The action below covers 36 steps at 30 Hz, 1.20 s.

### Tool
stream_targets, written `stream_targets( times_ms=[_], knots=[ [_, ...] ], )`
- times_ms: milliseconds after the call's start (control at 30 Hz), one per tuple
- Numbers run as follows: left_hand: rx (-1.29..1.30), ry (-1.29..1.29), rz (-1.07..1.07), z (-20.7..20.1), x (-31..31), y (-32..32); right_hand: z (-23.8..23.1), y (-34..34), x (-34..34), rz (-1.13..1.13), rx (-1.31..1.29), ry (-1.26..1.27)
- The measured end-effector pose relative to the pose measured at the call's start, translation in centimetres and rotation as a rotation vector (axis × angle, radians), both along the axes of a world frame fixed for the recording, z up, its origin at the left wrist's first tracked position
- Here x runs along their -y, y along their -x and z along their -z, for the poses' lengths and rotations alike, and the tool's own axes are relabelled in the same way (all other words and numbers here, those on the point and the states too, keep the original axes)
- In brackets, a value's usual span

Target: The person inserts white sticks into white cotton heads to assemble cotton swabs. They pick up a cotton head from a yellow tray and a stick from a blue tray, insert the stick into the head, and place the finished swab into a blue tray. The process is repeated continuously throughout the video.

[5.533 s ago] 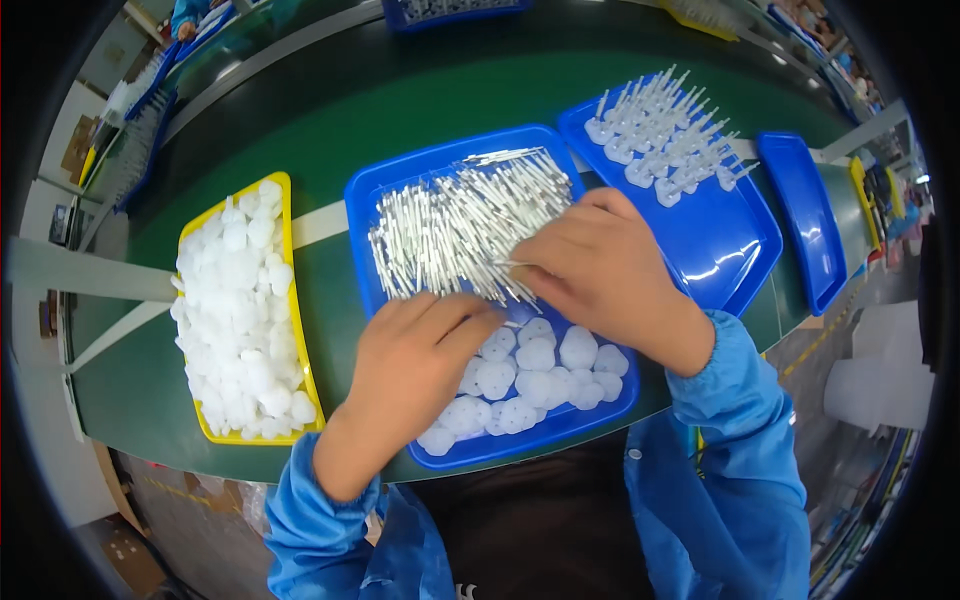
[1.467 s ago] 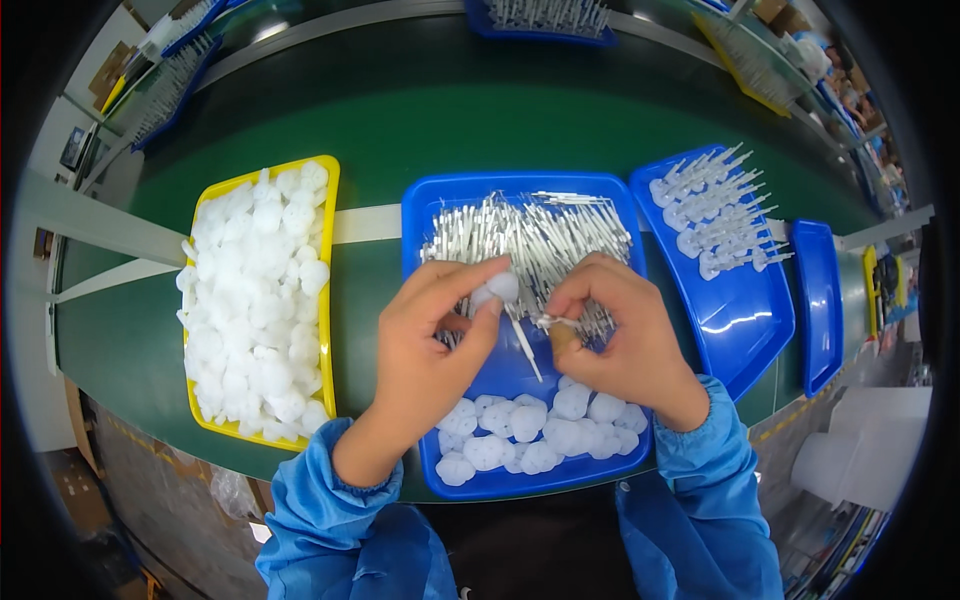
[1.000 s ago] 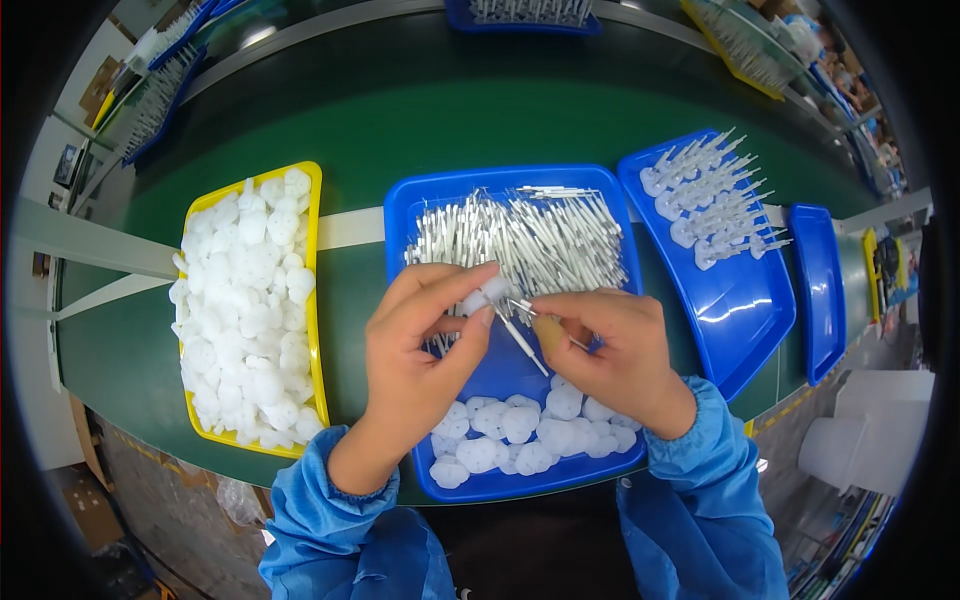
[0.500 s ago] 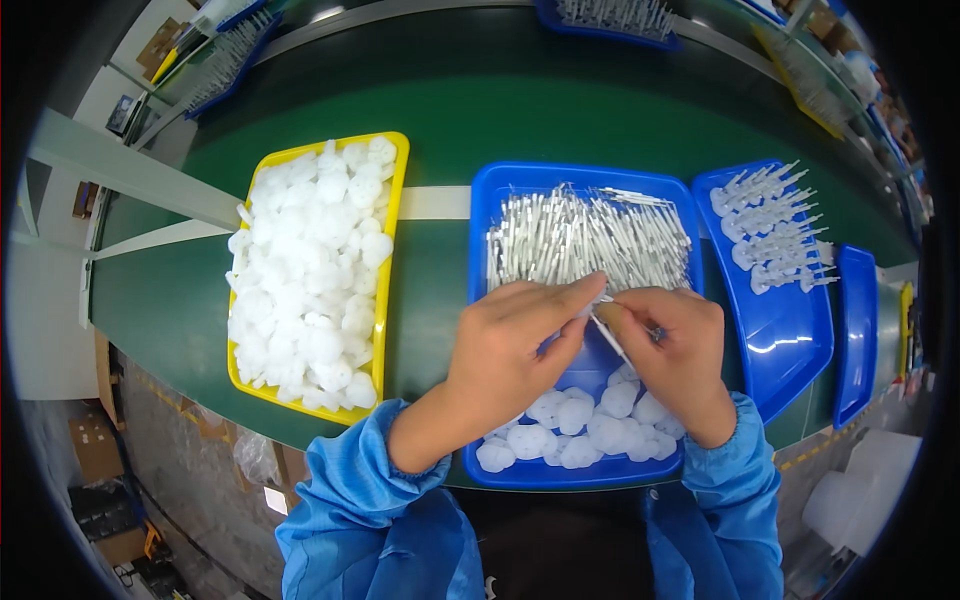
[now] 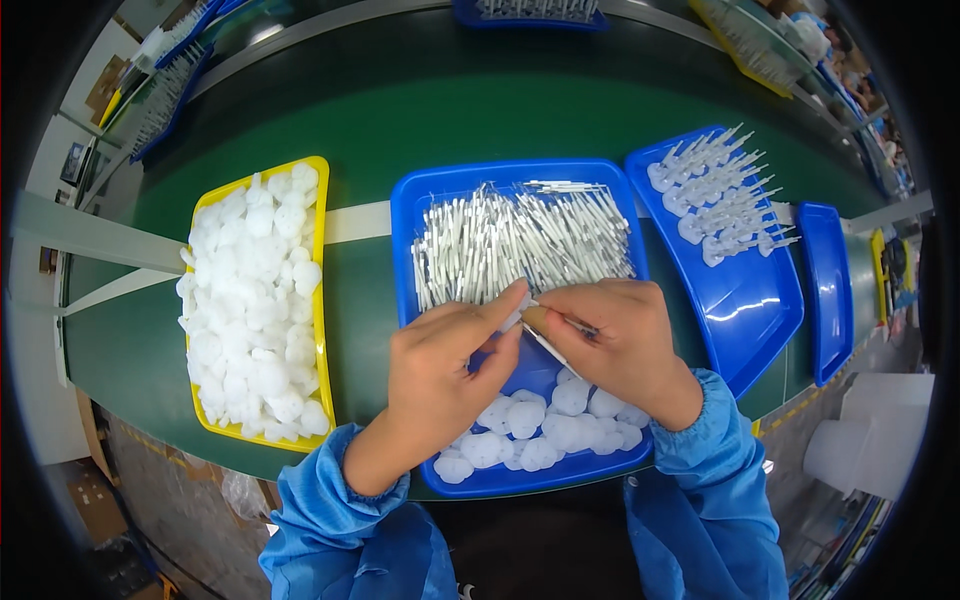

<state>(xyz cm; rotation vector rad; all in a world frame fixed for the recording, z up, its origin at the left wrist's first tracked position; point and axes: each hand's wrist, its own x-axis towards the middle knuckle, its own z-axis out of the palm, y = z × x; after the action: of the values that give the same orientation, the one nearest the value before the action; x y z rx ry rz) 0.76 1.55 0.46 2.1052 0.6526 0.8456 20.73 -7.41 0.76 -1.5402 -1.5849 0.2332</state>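
Note:
Over the middle of the blue tray (image 5: 402,240), my two hands meet at the fingertips. My left hand (image 5: 430,362) pinches a small translucent white plastic disc (image 5: 513,318) between thumb and forefinger. My right hand (image 5: 628,345) is closed on a thin white rod (image 5: 550,350), which slants down below its fingers. The rod's upper end is at the disc; my fingers hide how they join. Behind my hands, many similar white rods (image 5: 510,235) fill the far half of the tray. Loose white discs (image 5: 540,430) lie in its near part.
To the left stands a yellow tray (image 5: 322,300) heaped with white discs (image 5: 255,310). At right, a blue tray (image 5: 745,325) holds rows of discs with rods standing out (image 5: 715,200). Another blue tray (image 5: 832,300) lies beyond it on the green table (image 5: 350,120).
The whole view has shifted, so the trays and hands appear farther left. My hands stay together over the blue tray, still holding the disc and the rod.

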Motion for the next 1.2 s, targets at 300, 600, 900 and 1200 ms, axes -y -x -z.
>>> stream_targets(
  times_ms=[300,600,900,1200],
  knots=[
    [0.193,0.361,0.048,0.6,-0.9,0.1,-1.4,-0.8,0.6,-0.009,0.221,-0.124],
    [0.207,0.289,0.074,0.3,-1.1,0.1,-0.5,-1.3,0.8,-0.086,0.363,-0.182],
    [0.204,0.368,0.173,0.3,-1.2,0.3,-1.4,-0.9,0.7,-0.109,0.196,-0.120],
    [0.259,0.426,0.143,0.2,-1.6,0.9,-2.6,-2.4,3.8,-0.119,0.174,-0.091]
  ],
)
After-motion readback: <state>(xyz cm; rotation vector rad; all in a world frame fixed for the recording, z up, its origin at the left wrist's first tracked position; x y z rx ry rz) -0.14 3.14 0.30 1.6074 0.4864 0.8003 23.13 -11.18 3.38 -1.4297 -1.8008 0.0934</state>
